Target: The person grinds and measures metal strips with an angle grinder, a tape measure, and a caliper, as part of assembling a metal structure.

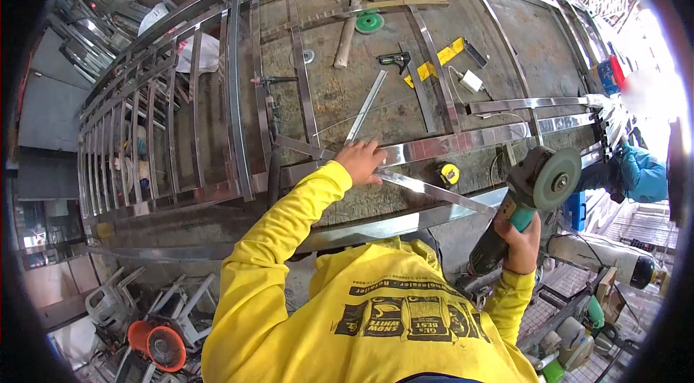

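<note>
My left hand is closed over a thin, shiny flat metal bar that lies slantwise across the metal frame. In my right hand is an angle grinder, gripped around its body. Its round grinding disc faces up and to the right, beyond the right end of the bar. A yellow-and-black tape measure sits between the bar and the frame's rail. Just past my left fingers, a narrow metal strip points away from me.
On the worktable lie a hammer, a green disc, a yellow level and a white adapter. A barred metal panel extends left. Plastic chairs stand lower left. A person in blue is at right.
</note>
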